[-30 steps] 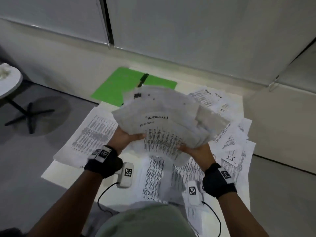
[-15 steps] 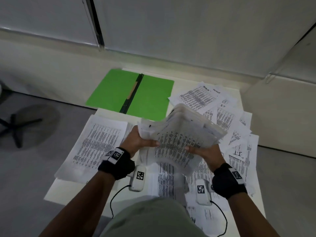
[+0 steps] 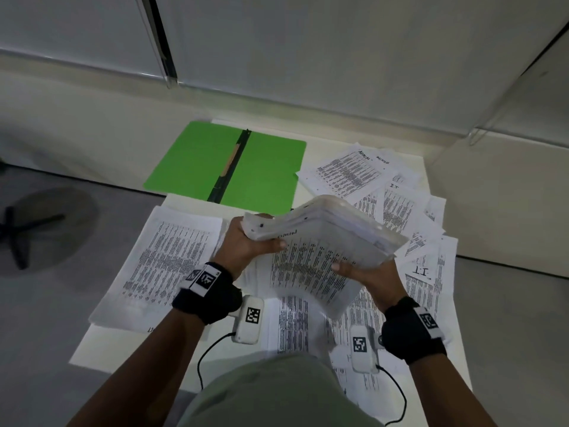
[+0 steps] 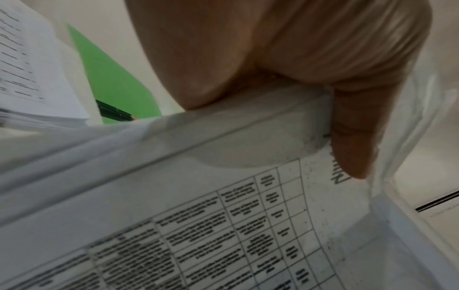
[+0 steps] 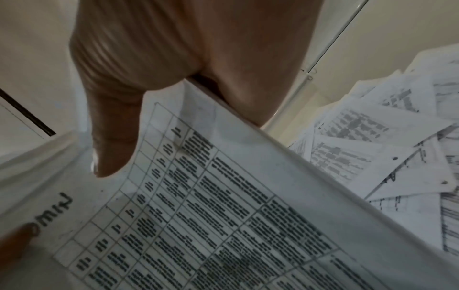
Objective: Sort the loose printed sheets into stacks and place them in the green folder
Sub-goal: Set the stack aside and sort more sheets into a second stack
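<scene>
From the head view, the left grip [image 3: 246, 241] and right grip [image 3: 366, 274] each pinch a side of a thick bundle of printed sheets [image 3: 320, 241], lifted above the tabletop [image 3: 92, 343]. The open green folder [image 3: 268, 171] lies flat beyond the left grip; loose sheets [image 3: 409, 211] spread beyond and beside the right grip.

In the left wrist view, the thumb [image 4: 352, 137] presses the top page against the fingers beneath.

In the right wrist view, the thumb [image 5: 114, 133] clamps the table-printed page likewise.

White table [image 3: 92, 349] (grey floor [image 3: 46, 303] beside)
</scene>
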The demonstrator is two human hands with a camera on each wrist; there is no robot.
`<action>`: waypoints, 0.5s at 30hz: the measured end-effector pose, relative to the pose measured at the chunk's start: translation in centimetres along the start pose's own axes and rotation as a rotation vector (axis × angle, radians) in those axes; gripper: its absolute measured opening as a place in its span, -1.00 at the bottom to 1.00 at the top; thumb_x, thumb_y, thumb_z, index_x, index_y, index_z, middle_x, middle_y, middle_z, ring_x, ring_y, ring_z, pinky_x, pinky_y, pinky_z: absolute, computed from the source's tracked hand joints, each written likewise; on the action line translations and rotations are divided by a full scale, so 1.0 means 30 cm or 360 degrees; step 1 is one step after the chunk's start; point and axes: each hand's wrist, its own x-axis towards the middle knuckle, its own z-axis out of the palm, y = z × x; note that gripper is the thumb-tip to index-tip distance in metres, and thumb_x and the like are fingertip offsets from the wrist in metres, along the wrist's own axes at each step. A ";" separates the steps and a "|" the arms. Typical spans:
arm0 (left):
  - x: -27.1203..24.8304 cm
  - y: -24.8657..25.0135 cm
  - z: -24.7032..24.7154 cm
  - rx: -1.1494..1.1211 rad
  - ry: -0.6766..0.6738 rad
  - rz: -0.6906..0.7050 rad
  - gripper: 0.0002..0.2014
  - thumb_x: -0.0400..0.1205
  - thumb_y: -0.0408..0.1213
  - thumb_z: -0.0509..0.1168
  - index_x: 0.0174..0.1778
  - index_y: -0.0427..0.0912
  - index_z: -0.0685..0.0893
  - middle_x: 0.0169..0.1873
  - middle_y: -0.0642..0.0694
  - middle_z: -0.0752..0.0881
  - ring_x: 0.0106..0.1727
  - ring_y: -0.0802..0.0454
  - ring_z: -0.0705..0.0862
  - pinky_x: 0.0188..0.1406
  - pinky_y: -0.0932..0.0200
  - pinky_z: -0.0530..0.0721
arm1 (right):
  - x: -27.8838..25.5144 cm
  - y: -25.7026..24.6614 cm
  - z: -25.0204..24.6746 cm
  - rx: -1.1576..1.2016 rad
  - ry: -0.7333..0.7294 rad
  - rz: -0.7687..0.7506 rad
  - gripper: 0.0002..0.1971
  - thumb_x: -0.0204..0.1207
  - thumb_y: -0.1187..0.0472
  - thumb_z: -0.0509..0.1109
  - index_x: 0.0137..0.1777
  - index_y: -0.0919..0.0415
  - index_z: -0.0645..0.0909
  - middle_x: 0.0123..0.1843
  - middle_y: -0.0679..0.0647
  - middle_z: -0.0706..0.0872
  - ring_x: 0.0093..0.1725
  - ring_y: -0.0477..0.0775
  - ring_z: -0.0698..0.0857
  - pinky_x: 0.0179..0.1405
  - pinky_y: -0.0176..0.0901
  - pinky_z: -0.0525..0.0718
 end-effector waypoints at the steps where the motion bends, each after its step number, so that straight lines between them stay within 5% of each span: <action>1: 0.002 0.005 0.005 -0.0013 0.0043 0.0031 -0.54 0.15 -0.36 0.60 -0.04 -0.37 0.75 -0.14 -0.09 0.85 -0.06 -0.04 0.81 -0.13 0.16 0.74 | 0.000 -0.002 -0.004 0.0009 0.0017 -0.0026 -0.14 -0.04 0.30 0.80 0.33 0.20 0.56 0.23 0.18 0.77 0.24 0.17 0.75 0.24 0.25 0.69; 4: 0.008 0.001 -0.013 -0.0049 0.0160 0.0036 -0.63 0.20 -0.37 0.60 -0.07 -0.16 0.81 -0.12 -0.11 0.86 -0.03 -0.09 0.82 -0.09 0.08 0.76 | -0.014 -0.029 -0.008 0.0071 0.0009 -0.0100 -0.39 0.02 0.46 0.64 0.15 0.26 0.65 -0.01 0.07 0.86 0.04 0.06 0.83 0.03 0.00 0.80; 7: -0.008 -0.030 -0.010 0.0042 0.0074 -0.0111 -0.66 0.19 -0.40 0.63 -0.15 -0.03 0.86 -0.14 -0.08 0.86 -0.06 -0.03 0.82 -0.07 0.11 0.76 | -0.024 -0.004 0.013 -0.0015 -0.0104 -0.0010 -0.37 0.02 0.34 0.68 0.16 0.13 0.62 0.02 0.11 0.83 0.07 0.02 0.80 0.10 0.11 0.78; 11: -0.012 -0.053 0.008 0.0060 0.0184 -0.0149 -0.69 0.27 -0.55 0.58 -0.16 -0.12 0.85 -0.15 -0.11 0.86 -0.06 -0.03 0.81 0.00 0.03 0.72 | -0.019 0.035 0.035 -0.0097 -0.0044 0.0016 -0.36 0.19 0.36 0.67 0.29 0.09 0.55 0.14 0.07 0.77 0.17 0.00 0.75 0.20 0.13 0.73; 15: -0.011 0.007 0.024 -0.0035 0.0261 -0.0034 -0.63 0.33 -0.63 0.50 -0.03 -0.18 0.77 -0.10 -0.14 0.85 0.00 -0.11 0.80 -0.02 -0.01 0.75 | -0.013 -0.024 0.044 -0.0055 0.0032 -0.0142 -0.49 0.29 0.45 0.61 0.16 -0.01 0.60 0.11 0.08 0.79 0.14 -0.01 0.76 0.15 -0.02 0.74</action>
